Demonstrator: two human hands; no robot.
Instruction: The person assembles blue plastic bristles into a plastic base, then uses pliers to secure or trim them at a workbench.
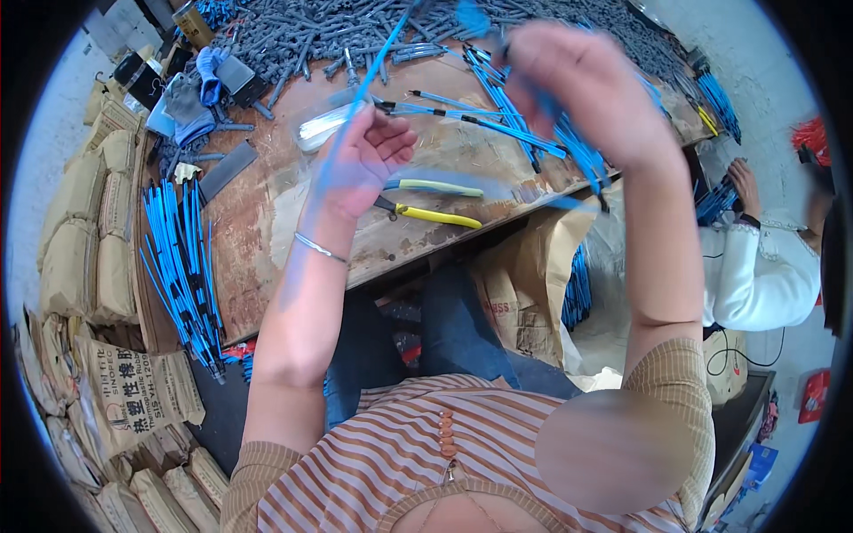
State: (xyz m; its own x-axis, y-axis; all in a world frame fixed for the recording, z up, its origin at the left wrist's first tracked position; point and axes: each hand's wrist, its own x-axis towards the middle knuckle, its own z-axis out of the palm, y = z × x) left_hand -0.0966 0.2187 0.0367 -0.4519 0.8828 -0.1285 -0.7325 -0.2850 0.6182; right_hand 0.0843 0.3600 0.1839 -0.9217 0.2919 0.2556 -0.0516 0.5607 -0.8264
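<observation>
While the right hand [582,93] is hovering over the table [258,240] on the right, too blurred for me to read its grip, the left hand [369,155] is curling loosely, and I can't tell whether it is pinching the long blue strip [375,71] slanting past its thumb. The person is apparently handling this one strip; the next move is probably calling for steadying it, clear of the yellow-handled pliers [440,217] lying nearer.

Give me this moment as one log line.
left hand: at blurred blue tube, hold unclear | right hand: blurred, hold unclear | pliers: on table
</observation>
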